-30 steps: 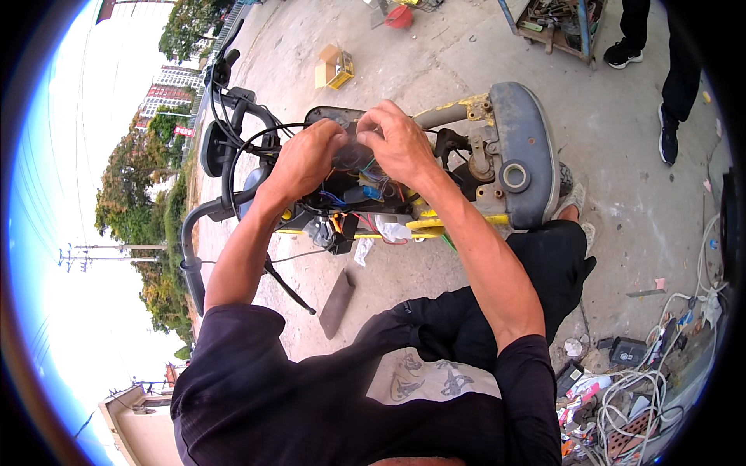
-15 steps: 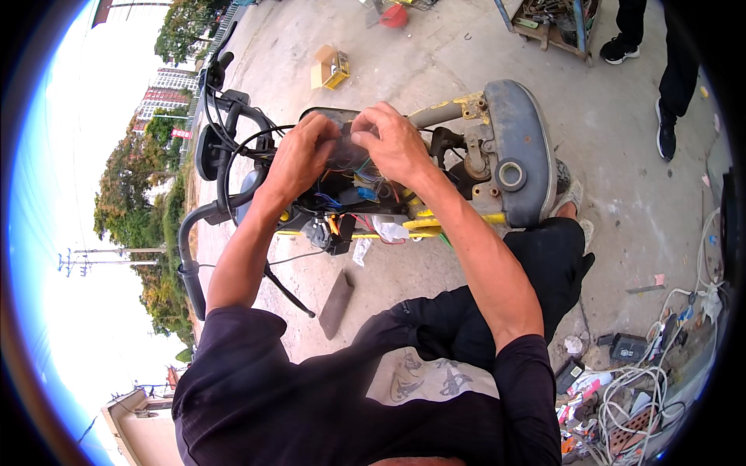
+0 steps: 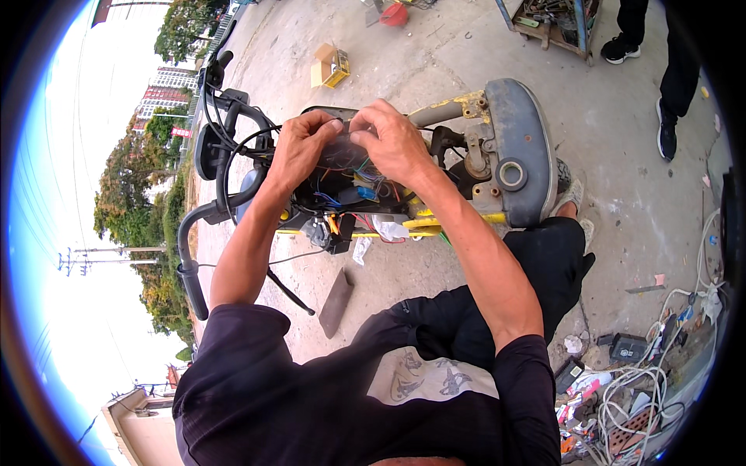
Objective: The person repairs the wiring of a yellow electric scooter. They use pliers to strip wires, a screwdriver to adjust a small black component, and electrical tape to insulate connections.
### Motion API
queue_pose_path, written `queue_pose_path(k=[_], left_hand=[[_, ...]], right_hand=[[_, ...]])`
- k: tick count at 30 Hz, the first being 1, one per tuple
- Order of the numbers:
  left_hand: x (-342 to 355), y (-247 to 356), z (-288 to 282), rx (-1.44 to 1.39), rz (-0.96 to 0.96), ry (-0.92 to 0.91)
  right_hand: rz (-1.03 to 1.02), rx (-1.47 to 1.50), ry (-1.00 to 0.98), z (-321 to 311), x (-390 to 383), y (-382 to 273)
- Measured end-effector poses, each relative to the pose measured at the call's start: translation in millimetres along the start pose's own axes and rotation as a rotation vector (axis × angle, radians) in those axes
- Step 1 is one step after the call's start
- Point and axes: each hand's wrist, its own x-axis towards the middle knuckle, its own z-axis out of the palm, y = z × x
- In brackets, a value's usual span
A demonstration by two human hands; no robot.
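My left hand (image 3: 303,149) and my right hand (image 3: 391,145) are close together above the open frame of a stripped-down scooter (image 3: 423,116). Thumb and fingers pinch together on each hand; whatever lies between them is too small or hidden to name. Beneath them runs a tangle of thin coloured wires (image 3: 365,177) with a blue connector (image 3: 365,193) in a dark compartment. Black cables (image 3: 247,144) lead from there to the handlebar (image 3: 186,241) on the left. A grey, dusty seat-like cover (image 3: 519,124) with a round ring is at the scooter's right end.
On the concrete lie an open yellow cardboard box (image 3: 330,68) and a flat grey-brown slab (image 3: 337,303). A tool cart (image 3: 548,29) stands far right, near a person's legs (image 3: 674,85). White cable (image 3: 653,380) and scattered litter fill the lower right. My bent knee (image 3: 552,256) is beside the scooter.
My left hand has turned slightly, its thumb and fingertips now more stretched toward the right hand. My right hand has risen a little and keeps its pinch.
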Motion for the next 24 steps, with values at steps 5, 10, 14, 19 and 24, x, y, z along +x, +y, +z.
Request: queue_pose_path(k=[5,10,14,19,24], left_hand=[[-2,2,5,-0.019,0.047,0.037],[-7,-3,-2,0.430,0.420,0.006],[-10,-4,-5,0.458,0.380,-0.059],[-10,8,-10,0.301,0.042,-0.210],[-8,-5,-4,0.265,0.094,-0.099]], right_hand=[[0.013,-0.024,-0.004,-2,-1,-3],[0.010,-0.012,0.011,-1,-1,1],[0.022,0.016,0.014,0,-1,1],[0.022,0.003,0.041,-1,0,2],[0.028,0.007,0.026,0,-1,-1]])
